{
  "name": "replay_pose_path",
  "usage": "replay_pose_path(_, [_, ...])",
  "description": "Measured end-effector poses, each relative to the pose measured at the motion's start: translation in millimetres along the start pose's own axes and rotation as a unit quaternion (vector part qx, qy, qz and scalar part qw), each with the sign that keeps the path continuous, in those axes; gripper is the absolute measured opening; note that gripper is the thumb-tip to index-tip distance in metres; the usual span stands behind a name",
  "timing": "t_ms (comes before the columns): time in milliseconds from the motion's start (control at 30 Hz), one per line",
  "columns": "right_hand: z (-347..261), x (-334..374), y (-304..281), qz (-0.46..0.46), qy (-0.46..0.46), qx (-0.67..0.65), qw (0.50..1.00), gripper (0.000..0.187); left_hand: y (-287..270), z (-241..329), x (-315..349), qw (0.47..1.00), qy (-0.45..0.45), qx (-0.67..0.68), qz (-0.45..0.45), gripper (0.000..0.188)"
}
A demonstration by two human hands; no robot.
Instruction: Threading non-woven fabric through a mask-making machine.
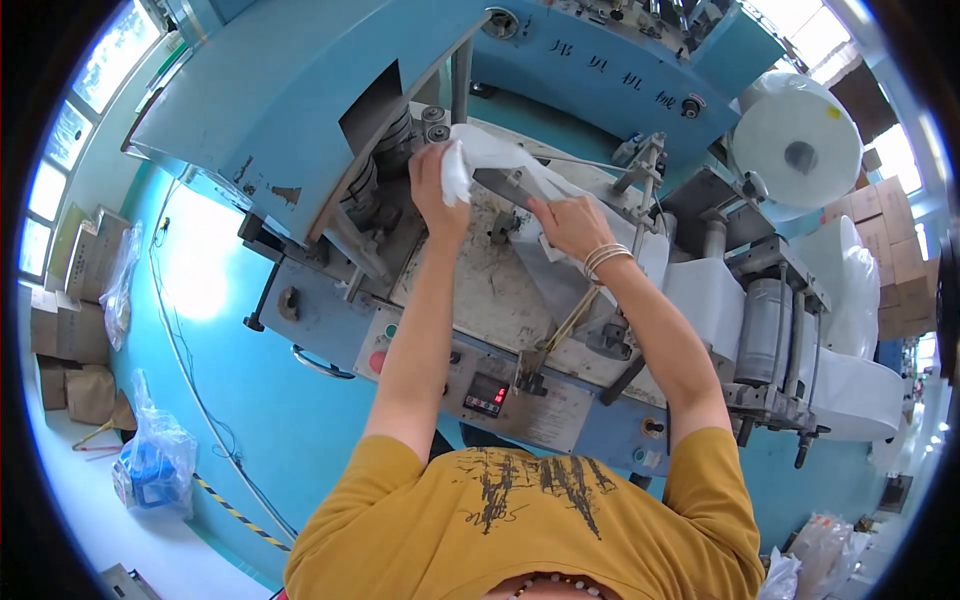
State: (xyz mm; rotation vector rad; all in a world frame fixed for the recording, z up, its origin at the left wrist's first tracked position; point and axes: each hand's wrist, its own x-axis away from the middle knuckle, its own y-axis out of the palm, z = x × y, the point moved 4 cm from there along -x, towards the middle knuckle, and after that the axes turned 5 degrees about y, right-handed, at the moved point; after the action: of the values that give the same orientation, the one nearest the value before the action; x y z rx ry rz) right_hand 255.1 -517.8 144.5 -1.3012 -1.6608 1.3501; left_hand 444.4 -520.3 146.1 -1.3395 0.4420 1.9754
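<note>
Left grip [438, 190] curled round white film [500, 153], right grip [578, 227] pinching it, dark characters [598, 64] on blue machine [595, 100]

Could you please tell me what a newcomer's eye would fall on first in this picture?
Probably the white sheet, held between the left hand and the right hand above the pale worktable. Next would likely come the big white roll at upper right and the red button on the front control panel.
</note>
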Motion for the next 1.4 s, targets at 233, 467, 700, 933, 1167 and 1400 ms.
replay_pose_path(233, [1, 0, 4, -0.016, 0.004, 0.014, 1.000, 0.055, 3, -2, 13, 0.999, -0.015, -0.004, -0.045, 0.034])
replay_pose_path(467, [-4, 2, -5, -0.029, 0.021, 0.003, 0.999, 0.055, 0, -30, 31, 0.895, -0.393, 0.160, 0.140, 0.022])
replay_pose_path(700, [-4, 1, -1, -0.005, -0.003, -0.010, 1.000, 0.054, 22, -63, 81, 0.670, -0.618, 0.411, 0.014, 0.024])
replay_pose_path(933, [-7, 1, -2, -0.007, 0.020, 0.034, 0.999, 0.054, 1, -49, 45, 0.684, -0.569, 0.423, 0.171, 0.021])
replay_pose_path(1167, [-65, -8, -36, 0.078, -0.034, 0.131, 0.988, 0.037, -2, -52, 39, 0.649, -0.530, 0.513, 0.184, 0.021])
replay_pose_path(1400, [-126, -83, -50, 0.177, -0.204, -0.172, 0.947, 0.049, 15, -42, 29, 0.754, -0.380, 0.535, 0.012, 0.015])
